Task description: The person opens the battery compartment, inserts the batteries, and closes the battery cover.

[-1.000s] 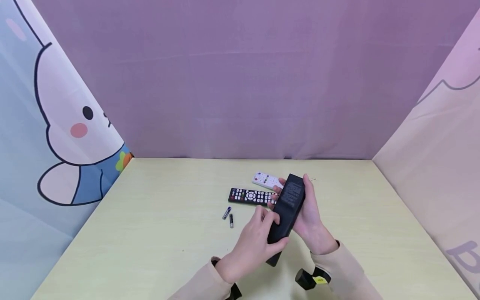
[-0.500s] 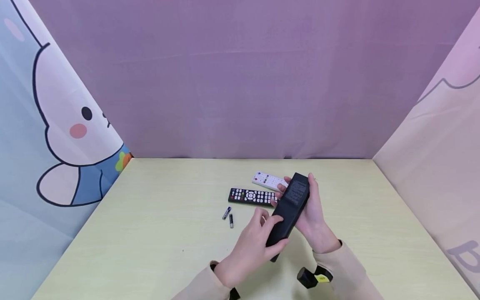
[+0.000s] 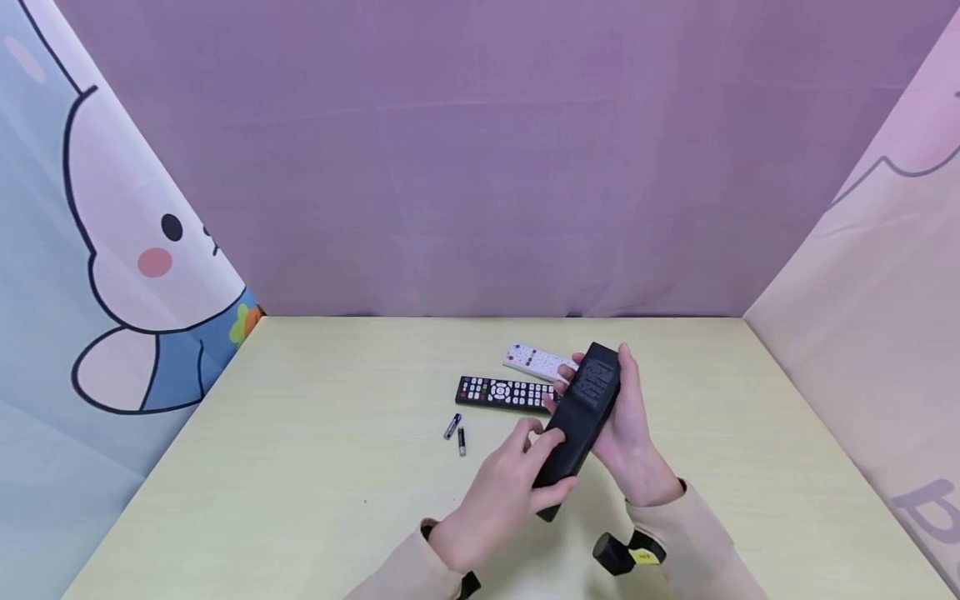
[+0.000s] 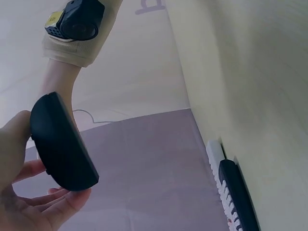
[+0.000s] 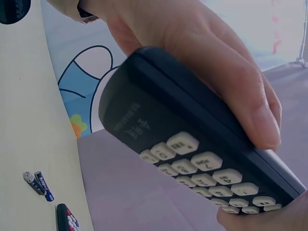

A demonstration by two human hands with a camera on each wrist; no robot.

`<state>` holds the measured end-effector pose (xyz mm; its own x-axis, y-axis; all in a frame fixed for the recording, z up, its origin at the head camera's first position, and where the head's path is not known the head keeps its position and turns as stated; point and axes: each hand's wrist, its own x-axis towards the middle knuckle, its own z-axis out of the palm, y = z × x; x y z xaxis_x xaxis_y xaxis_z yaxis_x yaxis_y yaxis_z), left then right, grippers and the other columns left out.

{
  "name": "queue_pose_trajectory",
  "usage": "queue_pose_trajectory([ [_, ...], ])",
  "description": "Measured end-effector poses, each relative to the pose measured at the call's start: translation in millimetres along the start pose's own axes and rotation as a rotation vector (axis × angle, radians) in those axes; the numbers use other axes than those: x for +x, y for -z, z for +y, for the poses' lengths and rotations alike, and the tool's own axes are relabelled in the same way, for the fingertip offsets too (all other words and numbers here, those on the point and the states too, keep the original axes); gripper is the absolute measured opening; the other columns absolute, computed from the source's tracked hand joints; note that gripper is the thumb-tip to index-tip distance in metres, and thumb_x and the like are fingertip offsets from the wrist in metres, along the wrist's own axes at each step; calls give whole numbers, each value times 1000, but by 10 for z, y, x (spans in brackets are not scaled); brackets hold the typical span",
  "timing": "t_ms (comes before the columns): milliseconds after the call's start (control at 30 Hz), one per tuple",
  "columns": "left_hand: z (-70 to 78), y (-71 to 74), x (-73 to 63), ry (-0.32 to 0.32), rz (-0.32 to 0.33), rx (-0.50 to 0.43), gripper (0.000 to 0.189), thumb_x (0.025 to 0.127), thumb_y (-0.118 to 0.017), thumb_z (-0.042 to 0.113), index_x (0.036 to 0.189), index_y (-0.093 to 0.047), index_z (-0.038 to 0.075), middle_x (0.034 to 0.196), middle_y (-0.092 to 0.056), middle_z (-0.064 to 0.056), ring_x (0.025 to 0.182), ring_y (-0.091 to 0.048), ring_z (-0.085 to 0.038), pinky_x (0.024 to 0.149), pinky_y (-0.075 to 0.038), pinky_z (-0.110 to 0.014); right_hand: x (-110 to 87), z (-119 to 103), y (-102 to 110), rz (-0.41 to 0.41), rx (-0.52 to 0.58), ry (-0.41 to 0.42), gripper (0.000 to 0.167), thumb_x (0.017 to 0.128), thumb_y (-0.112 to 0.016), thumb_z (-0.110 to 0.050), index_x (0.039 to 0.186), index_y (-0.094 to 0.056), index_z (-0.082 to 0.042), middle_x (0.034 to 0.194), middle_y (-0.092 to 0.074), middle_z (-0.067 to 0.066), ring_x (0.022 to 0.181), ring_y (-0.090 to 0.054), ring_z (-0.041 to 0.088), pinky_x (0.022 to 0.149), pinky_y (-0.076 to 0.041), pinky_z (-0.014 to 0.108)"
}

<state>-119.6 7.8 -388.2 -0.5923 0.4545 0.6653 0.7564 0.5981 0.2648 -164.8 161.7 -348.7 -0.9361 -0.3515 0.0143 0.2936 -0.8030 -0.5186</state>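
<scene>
A black remote control (image 3: pixel 576 425) is held tilted above the table, its labelled back facing up in the head view. My right hand (image 3: pixel 626 433) grips its upper part, thumb along one edge and fingertips showing at the other. The left hand (image 3: pixel 498 487) holds the lower part, a bent finger pressing on the back and the thumb at the near edge. In the right wrist view the white-buttoned face of this remote control (image 5: pixel 207 168) shows, with left-hand fingers (image 5: pixel 240 91) lying over the back. The left wrist view shows the remote control (image 4: pixel 62 144) end-on.
On the table (image 3: pixel 300 467) behind the hands lie another black remote control (image 3: pixel 498 392), buttons up, and a white remote control (image 3: pixel 536 362). Two small batteries (image 3: pixel 452 426) lie to their front left. Printed and purple cloth walls (image 3: pixel 480 167) enclose the table.
Both hands and the held remote control shifted slightly right during the first half second, then stayed nearly still. The left finger slid a little up the remote control's back. Objects on the table stayed put.
</scene>
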Motion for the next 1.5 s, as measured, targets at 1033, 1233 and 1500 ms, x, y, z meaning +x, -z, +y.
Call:
queue_pose_trajectory([
  [1033,73,140,-117,116,125,-192,34,73,-71,13,101,-53,5,89,-50,-2,66,-48,-8,56,-42,-12,-7,19,56,-15,11,-27,50,88,-32,-56,107,-42,-10,89,-54,7,79,-54,21,85,-43,39],
  [1233,69,143,-135,119,156,-262,35,74,-69,8,105,-52,2,91,-51,-3,66,-50,-8,61,-45,-12,-2,13,63,20,31,-29,50,88,-34,-56,107,-43,-11,89,-52,7,77,-53,21,84,-44,39],
  [1500,67,218,-155,168,152,-393,34,77,-66,8,108,-52,4,99,-53,-3,76,-56,-11,68,-48,-15,-1,2,79,40,60,-35,51,85,-40,-56,108,-43,-11,90,-51,8,77,-53,21,86,-42,40],
])
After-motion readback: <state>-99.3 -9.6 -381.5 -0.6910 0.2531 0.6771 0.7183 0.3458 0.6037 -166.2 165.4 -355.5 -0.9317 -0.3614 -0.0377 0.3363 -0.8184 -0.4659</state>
